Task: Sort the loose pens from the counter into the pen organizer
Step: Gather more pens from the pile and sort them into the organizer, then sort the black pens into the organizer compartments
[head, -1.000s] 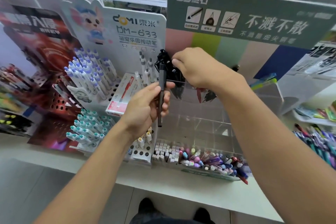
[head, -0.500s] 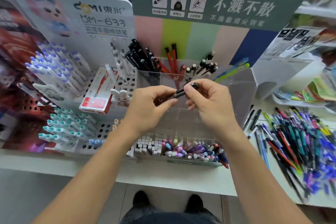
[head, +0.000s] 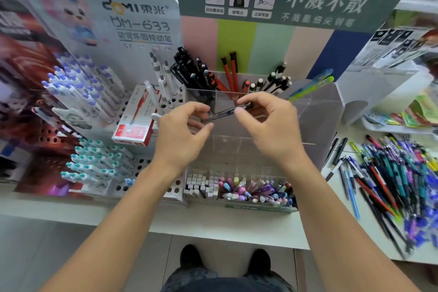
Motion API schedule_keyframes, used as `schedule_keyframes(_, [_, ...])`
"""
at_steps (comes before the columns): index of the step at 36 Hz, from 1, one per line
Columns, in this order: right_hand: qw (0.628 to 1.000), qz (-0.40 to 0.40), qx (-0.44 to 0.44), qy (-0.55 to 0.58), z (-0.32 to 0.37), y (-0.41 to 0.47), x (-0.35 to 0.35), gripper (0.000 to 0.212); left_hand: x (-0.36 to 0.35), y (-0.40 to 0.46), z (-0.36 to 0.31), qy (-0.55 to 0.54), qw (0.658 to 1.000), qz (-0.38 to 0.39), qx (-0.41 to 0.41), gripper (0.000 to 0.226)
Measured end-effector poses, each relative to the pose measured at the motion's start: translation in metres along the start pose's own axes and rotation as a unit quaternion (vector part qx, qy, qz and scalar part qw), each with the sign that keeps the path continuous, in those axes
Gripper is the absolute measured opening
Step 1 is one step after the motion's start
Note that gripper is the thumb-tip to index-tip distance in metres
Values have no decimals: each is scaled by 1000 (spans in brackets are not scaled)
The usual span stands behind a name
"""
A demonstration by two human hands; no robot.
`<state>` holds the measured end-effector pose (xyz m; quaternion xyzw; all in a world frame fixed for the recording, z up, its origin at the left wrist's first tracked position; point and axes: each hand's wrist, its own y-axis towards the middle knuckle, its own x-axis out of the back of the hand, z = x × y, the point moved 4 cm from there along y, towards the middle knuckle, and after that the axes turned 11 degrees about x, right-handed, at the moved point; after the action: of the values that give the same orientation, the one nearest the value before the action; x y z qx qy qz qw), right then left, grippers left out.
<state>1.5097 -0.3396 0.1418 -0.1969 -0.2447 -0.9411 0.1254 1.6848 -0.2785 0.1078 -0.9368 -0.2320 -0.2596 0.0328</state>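
**One dark pen held in both hands over the clear organizer**

Much here is hard to read. The loose pens heaped on the counter at right are smeared by blur, and the heap runs off the right edge, so single pens there cannot be told apart. The clear walls of the pen organizer nearly vanish against what stands behind them; its inner dividers show only as faint lines. The left end of the held pen is covered by the fingers, and whether it carries a cap cannot be made out.

The right hand pinches the pen's right end between thumb and forefinger, the other fingers curled loosely below. The left hand is curled round the pen's left end, thumb stretched beneath it; how firmly it grips cannot be told. The pen lies nearly level, slightly higher at right, in front of the organizer's upper compartments, not in any of them.

Behind it, black pens and red pens stand in the organizer's back row. A red box rests against the display at left.
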Motion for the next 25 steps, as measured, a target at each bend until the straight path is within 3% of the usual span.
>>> schedule_keyframes(3, [991, -133, 13, -21, 3, -1, 48, 5, -11, 1, -13, -23, 999, 36, -23, 22])
schedule_keyframes(7, [946, -319, -8, -60, -11, -15, 137, 7, -38, 9, -43, -46, 992, 90, -77, 12])
schedule_keyframes(11, [905, -417, -64, -59, -32, -25, 198, 8, -72, 11, -70, -58, 981, 144, -120, 11])
schedule_keyframes(13, [906, -409, -74, -76, -39, -20, 208, 8, -88, 11, -77, -58, 976, 168, -128, 11])
schedule_keyframes(21, [972, -136, -84, -171, -70, 34, 165, 12, -128, 5, -86, -26, 970, 194, -143, 10])
schedule_keyframes(25, [978, -106, -76, -162, -74, 30, 171, 29, -144, -8, -93, -2, 971, 200, -130, 14])
